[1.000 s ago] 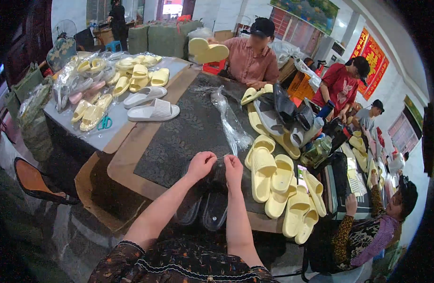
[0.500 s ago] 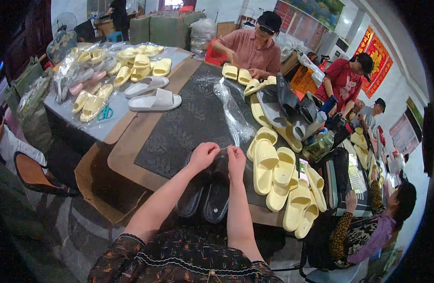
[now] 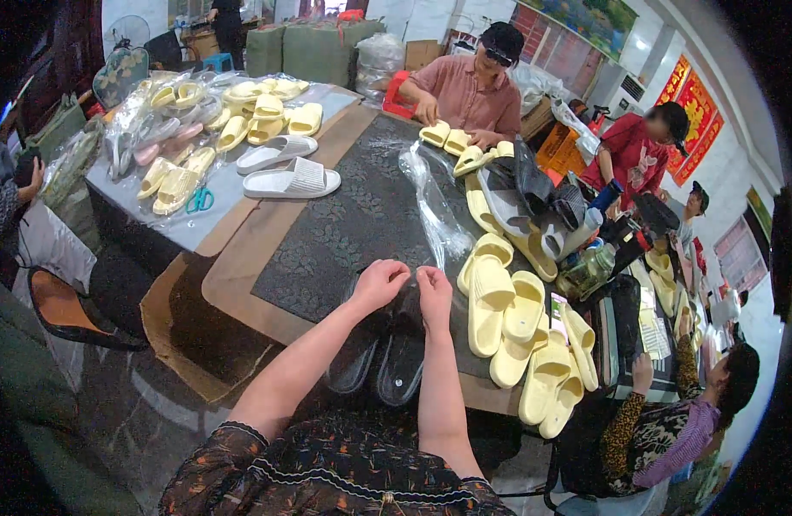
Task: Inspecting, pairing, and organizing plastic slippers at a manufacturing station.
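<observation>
Crowded workshop: a long table with a dark patterned mat runs away from the viewer, and other people work at its far end and right side. At the near edge, the left hand and right hand sit close together, fingers curled on the top of a pair of black slippers that hangs over the table edge toward six o'clock. Both hands are pinched narrow on the slippers. At three o'clock from the hands lies a heap of yellow slippers. At twelve o'clock lies a clear plastic bag. At ten o'clock lie two white slippers.
</observation>
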`<act>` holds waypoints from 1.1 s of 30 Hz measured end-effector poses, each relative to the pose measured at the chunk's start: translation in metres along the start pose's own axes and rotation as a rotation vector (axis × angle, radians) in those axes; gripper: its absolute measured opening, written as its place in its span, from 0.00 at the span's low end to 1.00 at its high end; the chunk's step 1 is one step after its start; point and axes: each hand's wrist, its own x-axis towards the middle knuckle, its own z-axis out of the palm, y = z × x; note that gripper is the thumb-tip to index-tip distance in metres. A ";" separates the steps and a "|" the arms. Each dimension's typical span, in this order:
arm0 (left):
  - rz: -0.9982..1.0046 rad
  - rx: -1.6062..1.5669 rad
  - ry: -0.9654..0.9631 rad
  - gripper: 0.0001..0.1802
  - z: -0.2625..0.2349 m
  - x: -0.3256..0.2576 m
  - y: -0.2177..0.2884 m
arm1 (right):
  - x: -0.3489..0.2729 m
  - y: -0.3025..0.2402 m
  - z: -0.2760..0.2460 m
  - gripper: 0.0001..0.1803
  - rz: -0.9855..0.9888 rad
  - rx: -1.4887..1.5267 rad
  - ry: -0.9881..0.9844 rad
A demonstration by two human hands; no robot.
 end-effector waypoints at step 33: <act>-0.035 -0.130 0.141 0.11 0.000 0.000 0.004 | 0.003 0.000 -0.001 0.09 0.066 0.154 0.051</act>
